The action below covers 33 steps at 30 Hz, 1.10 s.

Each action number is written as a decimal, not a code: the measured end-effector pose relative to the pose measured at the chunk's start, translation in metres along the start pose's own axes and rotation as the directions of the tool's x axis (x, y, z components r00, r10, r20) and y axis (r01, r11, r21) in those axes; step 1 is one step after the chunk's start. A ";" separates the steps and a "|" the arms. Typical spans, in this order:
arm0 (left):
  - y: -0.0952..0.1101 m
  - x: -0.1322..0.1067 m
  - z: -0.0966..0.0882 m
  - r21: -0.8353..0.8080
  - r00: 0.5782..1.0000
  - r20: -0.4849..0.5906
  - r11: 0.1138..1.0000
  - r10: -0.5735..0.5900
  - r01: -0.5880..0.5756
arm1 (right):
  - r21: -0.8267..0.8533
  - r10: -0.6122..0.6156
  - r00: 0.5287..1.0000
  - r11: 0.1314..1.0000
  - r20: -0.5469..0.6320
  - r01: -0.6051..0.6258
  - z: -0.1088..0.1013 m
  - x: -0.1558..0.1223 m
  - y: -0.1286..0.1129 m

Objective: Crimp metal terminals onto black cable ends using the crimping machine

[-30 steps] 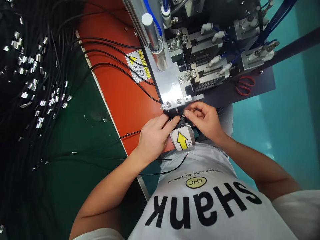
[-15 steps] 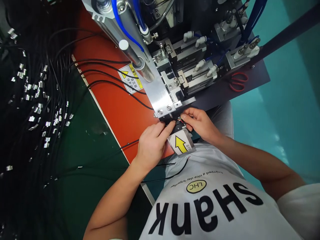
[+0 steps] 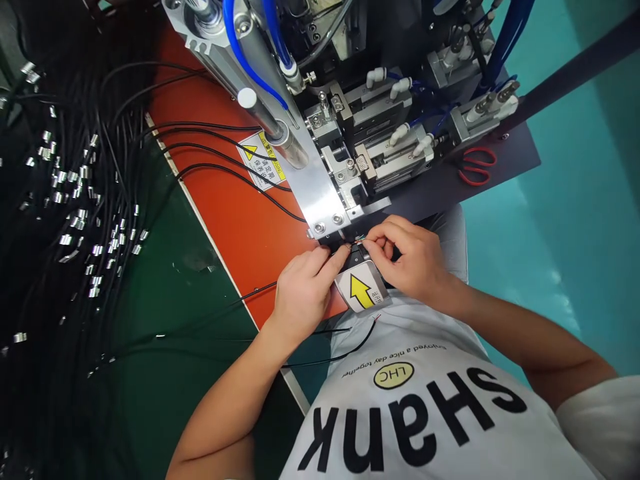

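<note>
My left hand (image 3: 304, 287) is closed over the end of a black cable (image 3: 257, 290) and presses it at the front of the machine's slide fixture (image 3: 356, 257). Just across from it, my right hand (image 3: 411, 259) pinches the thin coloured wires (image 3: 359, 239) that come out of that end. The fingertips partly hide the wires and the slot. Below them, a metal plate with a yellow arrow label (image 3: 363, 285) sticks out toward my shirt. Two more cable ends, one with bared wires (image 3: 376, 319), rest against my lap.
A pneumatic press (image 3: 315, 193) with blue air hoses stands right ahead on the orange board (image 3: 225, 220). Several black cables run under its warning label (image 3: 261, 162). Red-handled scissors (image 3: 477, 167) lie at right. A large bundle of cables with shiny metal ends (image 3: 80, 193) covers the left side.
My right hand has turned, its fingers curling into a tighter pinch on the wires. The left hand stays in place on the cable.
</note>
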State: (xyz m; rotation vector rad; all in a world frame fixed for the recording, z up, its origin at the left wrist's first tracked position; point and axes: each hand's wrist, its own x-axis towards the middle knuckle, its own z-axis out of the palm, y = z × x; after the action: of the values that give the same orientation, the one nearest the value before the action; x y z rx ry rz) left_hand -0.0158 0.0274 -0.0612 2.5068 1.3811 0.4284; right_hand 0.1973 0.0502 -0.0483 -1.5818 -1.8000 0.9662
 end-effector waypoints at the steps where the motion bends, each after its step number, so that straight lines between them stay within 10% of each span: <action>1: 0.000 0.000 0.000 0.003 1.000 -0.001 1.000 -0.002 0.002 | 0.010 -0.007 1.000 1.000 0.009 0.006 -0.001 0.001 0.001; 19: 0.001 -0.004 0.004 0.033 0.999 -0.011 0.998 -0.049 0.049 | 0.141 -0.059 0.998 0.988 0.019 0.056 0.008 -0.004 0.027; 26: 0.009 -0.004 0.003 -0.001 0.984 -0.134 0.993 -0.115 0.116 | 0.545 0.256 0.917 0.743 0.307 -0.390 0.018 0.015 0.033; 33: 0.025 -0.045 -0.008 -0.065 0.950 -0.117 0.956 -0.291 0.285 | 0.569 0.297 0.884 0.681 0.362 -0.462 0.018 0.018 0.027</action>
State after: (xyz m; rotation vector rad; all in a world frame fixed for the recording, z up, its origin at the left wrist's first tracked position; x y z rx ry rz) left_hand -0.0225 -0.0231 -0.0517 2.2237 1.7309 0.5567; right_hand 0.1961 0.0667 -0.0813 -1.4301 -1.0555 1.8195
